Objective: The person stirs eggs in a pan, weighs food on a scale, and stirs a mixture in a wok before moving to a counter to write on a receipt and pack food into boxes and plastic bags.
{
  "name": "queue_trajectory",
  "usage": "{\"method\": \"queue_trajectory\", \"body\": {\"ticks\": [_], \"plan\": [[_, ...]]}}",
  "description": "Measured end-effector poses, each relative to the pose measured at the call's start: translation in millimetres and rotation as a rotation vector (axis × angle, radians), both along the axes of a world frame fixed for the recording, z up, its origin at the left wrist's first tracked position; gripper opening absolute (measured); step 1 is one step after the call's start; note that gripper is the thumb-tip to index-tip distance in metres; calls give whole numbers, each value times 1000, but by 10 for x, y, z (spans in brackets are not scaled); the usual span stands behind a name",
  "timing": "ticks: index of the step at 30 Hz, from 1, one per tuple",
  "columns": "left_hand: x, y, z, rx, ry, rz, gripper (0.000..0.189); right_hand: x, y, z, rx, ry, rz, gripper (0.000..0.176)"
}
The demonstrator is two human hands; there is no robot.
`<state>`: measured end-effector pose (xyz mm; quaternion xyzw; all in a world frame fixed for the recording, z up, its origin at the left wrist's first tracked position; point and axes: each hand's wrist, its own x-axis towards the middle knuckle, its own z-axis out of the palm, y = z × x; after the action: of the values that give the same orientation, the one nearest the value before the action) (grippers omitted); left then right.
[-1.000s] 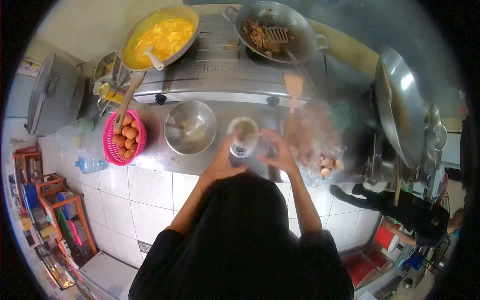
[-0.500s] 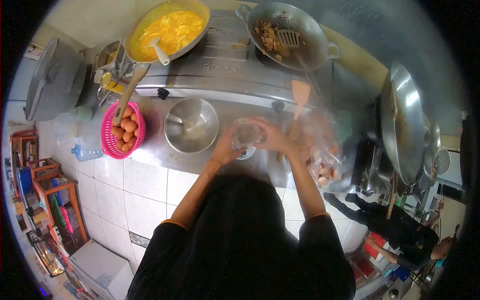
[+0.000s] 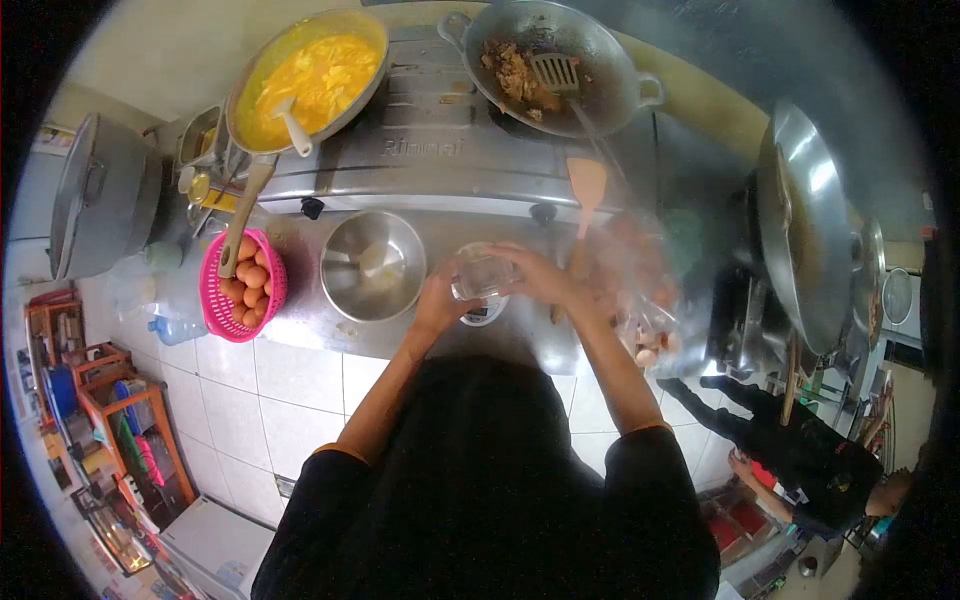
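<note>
Between my two hands is a clear see-through container [image 3: 483, 276], tilted on its side. My left hand [image 3: 436, 300] grips its left end, and my right hand [image 3: 538, 274] holds it from the right with fingers over the top. Under it, partly hidden, a white round-faced device [image 3: 484, 312] that looks like a kitchen scale stands at the counter's front. Left of my left hand sits a steel bowl [image 3: 374, 266] with a little pale matter in the bottom. To the right of my right hand lies an orange spatula [image 3: 587, 183] with a wooden handle.
A pink basket [image 3: 211, 290] of brown eggs stands at left. Eggshells fill a clear plastic bag [image 3: 645, 290] at right. On the stove [image 3: 425, 148] are a pan of yellow egg [image 3: 320, 85] and a wok [image 3: 610, 75] with a slotted turner. Another person [image 3: 815, 450] is at far right.
The view has shifted, with the stove and pans now further left in it. The container has tilted more onto its side, still in both hands.
</note>
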<state>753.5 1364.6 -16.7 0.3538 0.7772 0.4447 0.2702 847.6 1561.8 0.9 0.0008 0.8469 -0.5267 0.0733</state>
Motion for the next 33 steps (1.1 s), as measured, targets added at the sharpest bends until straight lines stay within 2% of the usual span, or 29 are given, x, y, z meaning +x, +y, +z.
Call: {"method": "queue_trajectory", "body": {"ticks": [4,6,7,8,9,10,12,13,15,17,18,19,20,22,24,28,30,33], "plan": [[82,-2,48,-9,-55,27,82,100,-55,15,14,-56,-79,74],[160,-1,65,94,-70,110,74,158,-113,-131,-15,-88,-125,75],[173,-1,17,95,-67,112,74,198,-166,-251,-193,-91,-245,75],[188,3,-30,112,-46,140,66,228,-225,-269,-373,-95,-366,75],[200,-5,-75,129,-27,166,59,271,-267,-282,-374,-95,-366,75],[207,-26,-118,129,-27,167,59,317,-300,-291,-397,-98,-437,72],[178,-27,30,263,-92,171,44,393,-370,-193,-420,-95,-508,69],[171,-26,107,265,-87,172,44,449,-402,-131,-490,-89,-585,63],[110,-48,251,131,-337,126,37,506,-497,-69,-569,-69,-631,56],[111,-81,222,161,-369,104,34,570,-600,-43,-650,-99,-766,44],[144,-97,151,188,-424,62,32,574,-649,-31,-654,-89,-748,44],[187,-122,32,306,-585,92,33,586,-689,-21,-632,-31,-770,41],[207,-159,101,311,-577,96,33,592,-719,12,-609,24,-796,37],[288,-212,202,340,-742,230,40,612,-768,34,-631,48,-793,35],[317,-285,176,337,-723,267,43,606,-828,132,-748,-117,-768,40],[324,-461,319,326,-700,386,50,556,-949,297,-799,-174,-655,46],[330,-572,368,332,-705,453,50,496,-1009,287,-839,-149,-623,47],[378,-799,443,360,-715,542,47,361,-1124,376,-799,-249,-603,43]]}}
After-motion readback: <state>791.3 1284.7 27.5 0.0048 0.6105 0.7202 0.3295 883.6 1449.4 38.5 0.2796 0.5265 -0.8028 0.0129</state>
